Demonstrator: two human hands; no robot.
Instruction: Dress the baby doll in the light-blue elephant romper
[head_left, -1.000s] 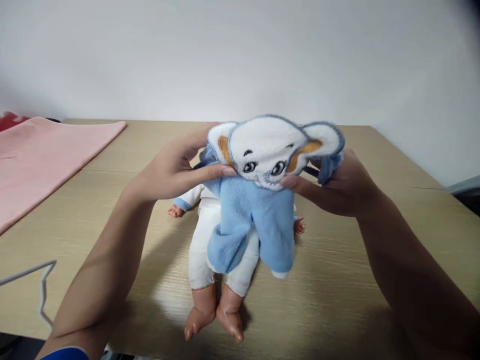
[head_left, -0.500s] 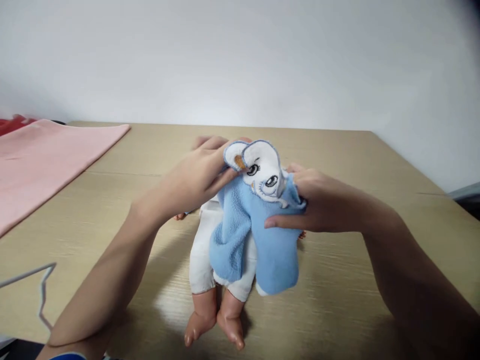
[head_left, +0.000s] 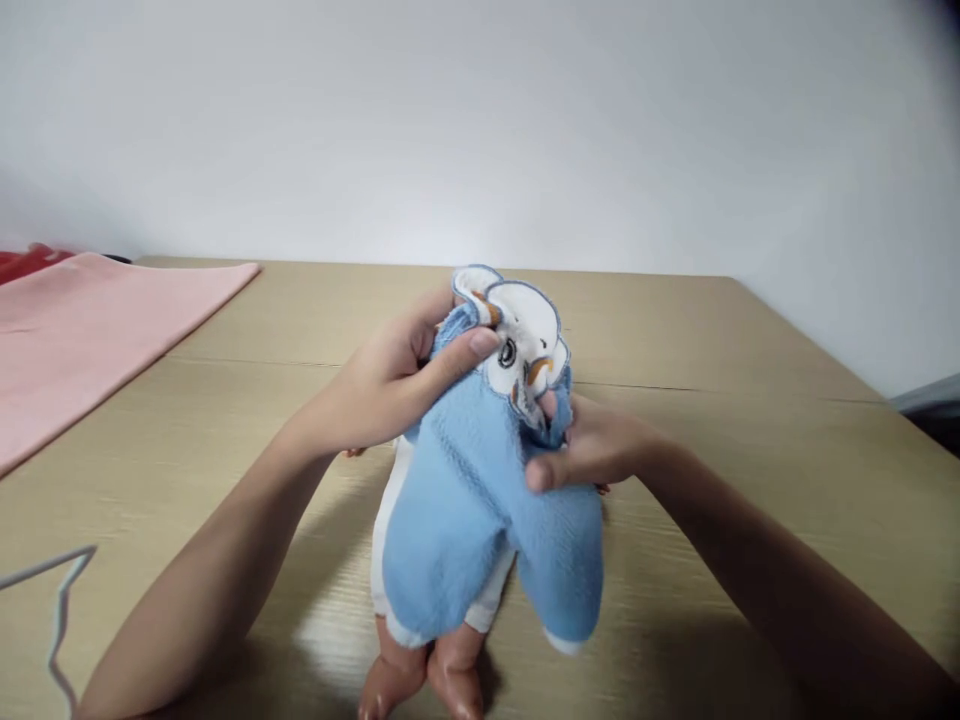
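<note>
Taking the one pair of blue trousers (head_left: 465, 500) as the centre of the dial, going left to right: one red cloth (head_left: 34, 262) at ten o'clock, cut off by the picture's edge; one pink cloth (head_left: 97, 340) just in front of it, its right edge slanting down toward the near side; and one thin, bent white strip (head_left: 64, 600) close to nine. Between pink cloth and left forearm lies a band of wood with room to move. The left hand (head_left: 390, 385) is at ten, clamped on the waist, thumb in front, other fingers mostly hidden behind. The trousers hang in both hands over the doll (head_left: 394, 670), two legs pointing down, with one white animal-face patch (head_left: 529, 315) folded at the waist; two ears show, and one eye clearly. Two doll feet stick out at seven, cut by the lower edge; whether the trousers touch the doll I cannot tell. The right hand (head_left: 592, 440) is at two, clamped on the bunched waist, thumb in front. Beyond it the table (head_left: 712, 520) offers its widest stretch of wood, out to its right edge; its far edge meets one wall (head_left: 480, 130) at twelve.
</note>
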